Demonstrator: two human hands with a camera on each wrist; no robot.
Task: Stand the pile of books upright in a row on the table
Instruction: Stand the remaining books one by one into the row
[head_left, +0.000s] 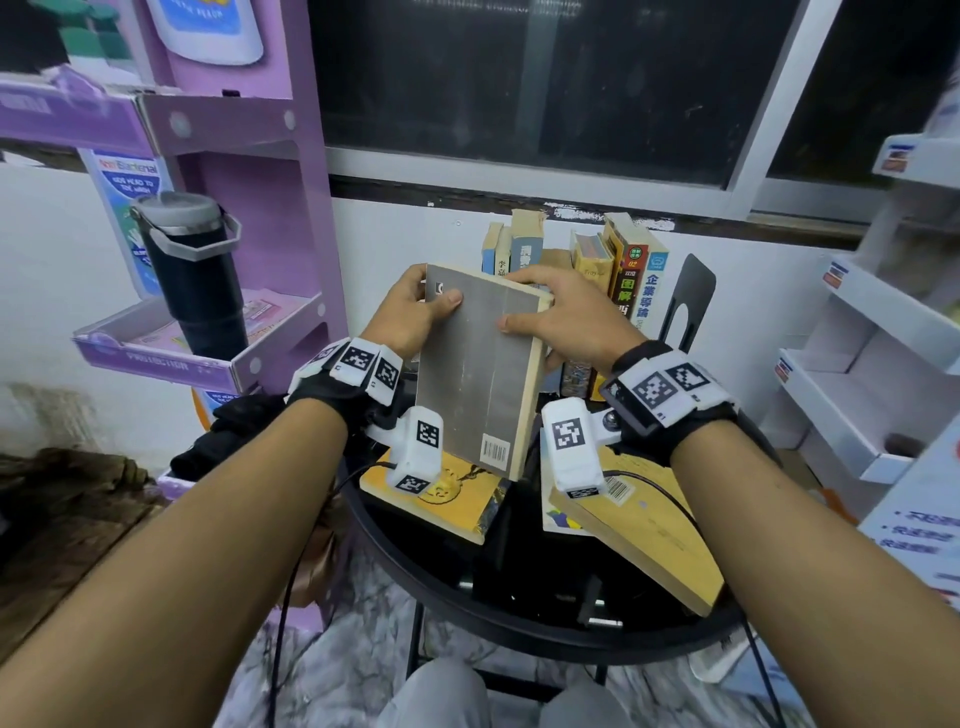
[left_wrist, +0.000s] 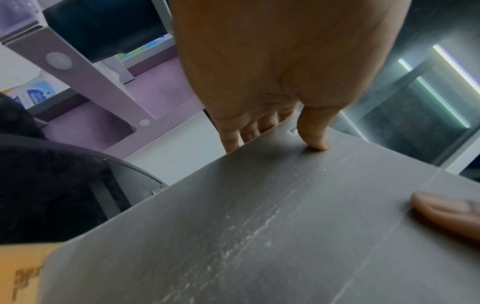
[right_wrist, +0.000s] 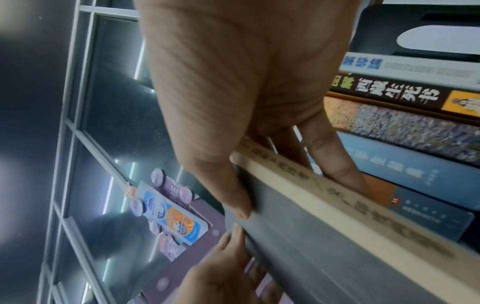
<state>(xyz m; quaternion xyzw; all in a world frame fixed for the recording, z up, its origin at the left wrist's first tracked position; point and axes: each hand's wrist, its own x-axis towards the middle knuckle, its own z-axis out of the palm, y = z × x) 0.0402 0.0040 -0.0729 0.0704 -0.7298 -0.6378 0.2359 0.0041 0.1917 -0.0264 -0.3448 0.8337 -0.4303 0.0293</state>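
Both hands hold a grey book (head_left: 475, 374) tilted above the round black table (head_left: 447, 587). My left hand (head_left: 415, 312) grips its top left edge, thumb on the cover (left_wrist: 259, 226) and fingers (left_wrist: 249, 131) behind. My right hand (head_left: 561, 317) grips the top right edge, thumb on the cover (right_wrist: 298, 236), fingers (right_wrist: 335, 162) behind against the standing books. A row of upright books (head_left: 597, 270) stands at the back beside a black bookend (head_left: 688, 301). A yellow book (head_left: 441, 499) and a tan book (head_left: 649, 540) lie flat on the table.
A purple cardboard display rack (head_left: 249, 182) stands to the left with a black flask (head_left: 197, 270) on its shelf. White shelving (head_left: 857, 395) is on the right. A dark window (head_left: 519, 78) is behind the table. My knees (head_left: 441, 696) are below the table's near rim.
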